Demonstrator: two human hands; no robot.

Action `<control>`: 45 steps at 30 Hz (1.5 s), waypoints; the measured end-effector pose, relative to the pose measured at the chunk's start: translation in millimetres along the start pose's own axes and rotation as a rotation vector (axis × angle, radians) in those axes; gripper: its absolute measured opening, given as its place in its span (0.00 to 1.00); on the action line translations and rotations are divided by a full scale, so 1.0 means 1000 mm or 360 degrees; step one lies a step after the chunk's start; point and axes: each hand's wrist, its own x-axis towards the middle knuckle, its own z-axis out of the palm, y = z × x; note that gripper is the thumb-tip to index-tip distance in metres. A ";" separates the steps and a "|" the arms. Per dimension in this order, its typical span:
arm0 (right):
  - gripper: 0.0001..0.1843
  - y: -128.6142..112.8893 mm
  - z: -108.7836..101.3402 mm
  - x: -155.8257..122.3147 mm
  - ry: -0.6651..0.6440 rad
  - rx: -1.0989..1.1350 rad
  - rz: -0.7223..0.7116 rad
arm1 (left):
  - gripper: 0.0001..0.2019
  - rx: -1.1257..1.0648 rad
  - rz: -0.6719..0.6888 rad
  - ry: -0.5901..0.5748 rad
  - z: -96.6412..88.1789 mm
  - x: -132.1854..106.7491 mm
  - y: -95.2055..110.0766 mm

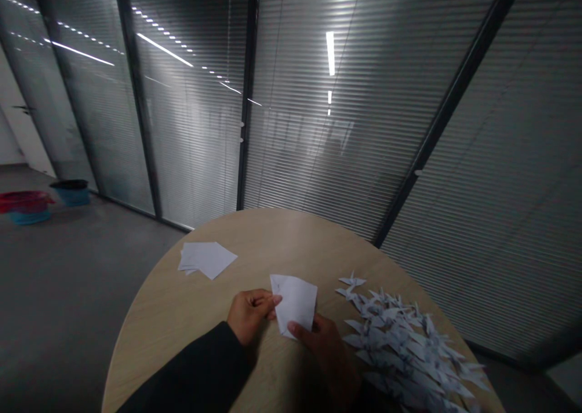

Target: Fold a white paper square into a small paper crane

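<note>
Between my two hands is a white sheet of paper [297,301], roughly square, raised over the round table. My left hand [249,313] pinches its left edge with thumb and fingertips. At the lower right, my right hand [322,340] grips the sheet, thumb on the front face and fingers behind it. A crease or folded strip seems to run down the paper's left side. To the right lies a heap of folded white paper cranes [404,346], several of them loose at its far end. A small stack of white paper sheets [207,258] rests at the far left.
The round wooden table [282,231] stands close to a glass partition with blinds [318,158]. On the grey floor at left are a blue bin with a red liner [27,207] and another blue bin with a black liner [71,191].
</note>
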 end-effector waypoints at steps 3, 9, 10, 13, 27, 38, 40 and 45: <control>0.24 -0.004 0.000 -0.002 0.0040 -0.0006 0.0042 | 0.23 -0.0067 -0.0020 0.0003 0.000 0.001 -0.002; 0.25 -0.009 -0.001 -0.006 0.0059 0.0107 0.0031 | 0.19 -0.0090 -0.0087 -0.0079 -0.002 0.006 -0.017; 0.25 -0.009 -0.002 -0.007 0.0057 0.0113 0.0034 | 0.18 -0.0057 -0.0096 -0.0106 -0.002 0.006 -0.017; 0.25 -0.011 -0.002 -0.009 0.0067 0.0147 0.0038 | 0.18 -0.0014 -0.0093 -0.0127 -0.002 0.003 -0.015; 0.22 -0.003 0.000 -0.003 0.0016 0.0117 0.0055 | 0.18 0.0197 0.0028 -0.0143 -0.004 0.001 -0.013; 0.25 -0.018 -0.002 -0.014 0.0044 0.0128 0.0152 | 0.18 0.0364 0.0081 -0.0134 -0.004 0.003 -0.017; 0.24 -0.015 -0.001 -0.012 0.0081 0.0112 0.0160 | 0.18 0.0384 0.0106 -0.0164 -0.002 0.002 -0.017; 0.21 -0.021 -0.002 -0.018 0.0216 0.0089 0.0211 | 0.18 0.0446 0.0129 -0.0209 -0.001 0.000 -0.016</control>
